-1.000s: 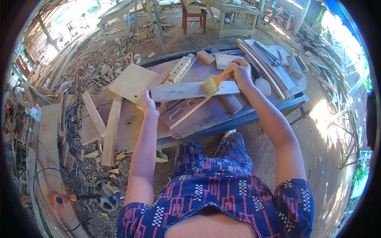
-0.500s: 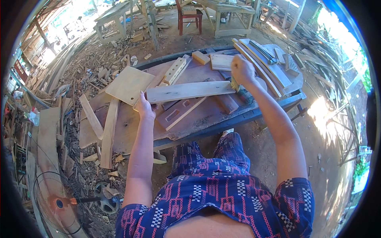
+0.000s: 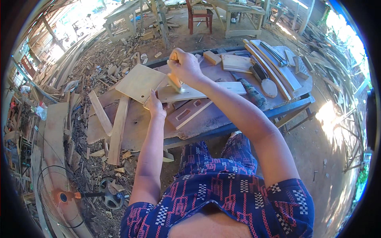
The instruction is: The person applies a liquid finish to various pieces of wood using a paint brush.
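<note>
While the left hand [image 3: 157, 105] pinches the plank [image 3: 212, 90] at its nine-o'clock end, thumb by the upper edge and fingertips showing below, the right hand [image 3: 185, 68] is curled round the brush [image 3: 175, 84]; the bristles hang toward seven o'clock from those bent fingers, over the plank's face, at two o'clock from the left hand; they are blurred, so I cannot tell how firmly they press; the plank runs from the left fingers toward three o'clock, a panel [image 3: 139, 84] at their eleven.
</note>
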`<state>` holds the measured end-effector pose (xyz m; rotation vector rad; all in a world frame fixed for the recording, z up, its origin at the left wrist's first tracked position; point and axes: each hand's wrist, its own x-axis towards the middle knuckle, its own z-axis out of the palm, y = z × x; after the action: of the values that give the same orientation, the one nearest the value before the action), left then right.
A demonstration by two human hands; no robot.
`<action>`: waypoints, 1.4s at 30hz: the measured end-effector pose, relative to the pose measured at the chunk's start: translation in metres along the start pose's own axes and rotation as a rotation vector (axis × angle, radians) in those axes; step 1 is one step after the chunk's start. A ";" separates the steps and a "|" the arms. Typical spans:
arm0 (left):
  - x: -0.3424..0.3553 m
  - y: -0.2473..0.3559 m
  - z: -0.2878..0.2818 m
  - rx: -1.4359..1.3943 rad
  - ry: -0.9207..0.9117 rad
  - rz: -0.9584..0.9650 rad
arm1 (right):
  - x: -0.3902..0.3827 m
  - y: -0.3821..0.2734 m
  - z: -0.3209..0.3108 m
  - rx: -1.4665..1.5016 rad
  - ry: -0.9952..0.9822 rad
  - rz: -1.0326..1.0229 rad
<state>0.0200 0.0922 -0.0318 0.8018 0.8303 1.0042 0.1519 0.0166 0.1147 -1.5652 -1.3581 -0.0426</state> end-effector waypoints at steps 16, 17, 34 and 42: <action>-0.003 0.004 0.000 -0.009 -0.039 0.027 | -0.043 0.096 -0.076 0.710 0.230 0.710; -0.003 0.004 0.002 -0.015 -0.037 0.035 | -0.050 0.109 -0.093 0.652 0.268 0.738; -0.043 0.028 0.001 -0.088 0.153 0.106 | -0.157 0.232 -0.179 0.839 0.869 0.873; -0.077 0.000 -0.022 -0.122 0.273 0.106 | -0.172 0.258 -0.176 0.993 0.853 0.908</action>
<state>-0.0221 0.0250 -0.0257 0.6174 0.9565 1.2659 0.3799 -0.1864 -0.0698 -0.9421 0.1203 0.4136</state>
